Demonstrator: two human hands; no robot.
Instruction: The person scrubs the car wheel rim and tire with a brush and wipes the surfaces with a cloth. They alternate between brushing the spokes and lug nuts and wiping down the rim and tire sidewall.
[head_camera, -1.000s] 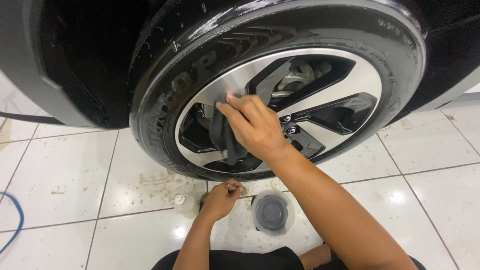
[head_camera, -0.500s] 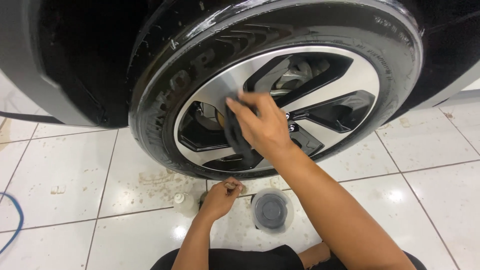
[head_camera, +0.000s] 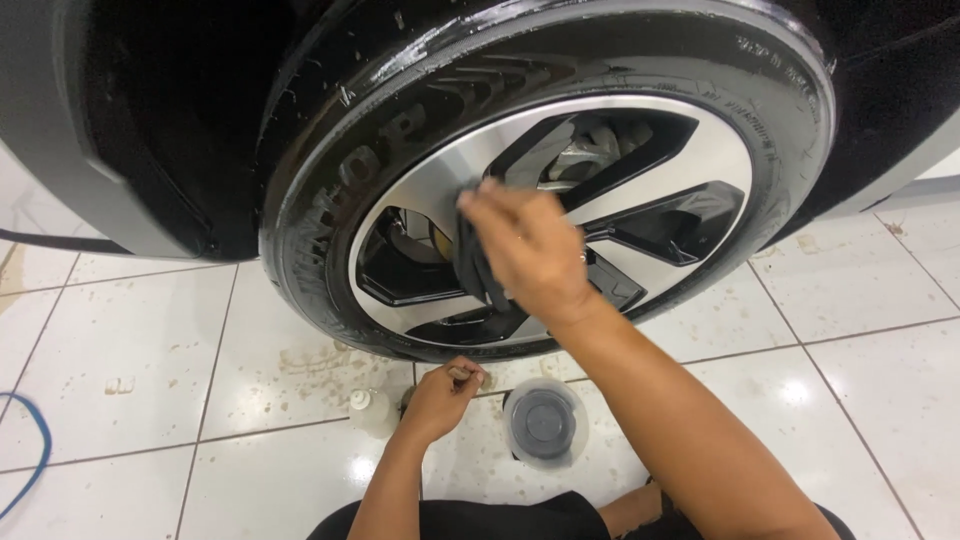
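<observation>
— Right hand (head_camera: 530, 250)?
— Up against the middle of the wheel (head_camera: 640, 180), fingers closed around a dark cloth (head_camera: 478, 268), pressing it onto the silver and black spokes just left of the hub

— And the left hand (head_camera: 438, 398)?
— Down low on the floor (head_camera: 200, 380), clenched around a small brownish thing (head_camera: 462, 373); too small to tell what. Sits right under the bottom of the tyre (head_camera: 330, 200)

— Around it?
— Just to its left, a small pale bottle (head_camera: 372, 410), upright on the white tiles. Just to its right, a round tub (head_camera: 545, 425) with a grey inside, also on the tiles, below the right forearm

— Further out?
— Black car body (head_camera: 120, 120) arching over the tyre, brown specks scattered on the tiles, and a blue hose (head_camera: 40, 440) curving at the far left edge
</observation>
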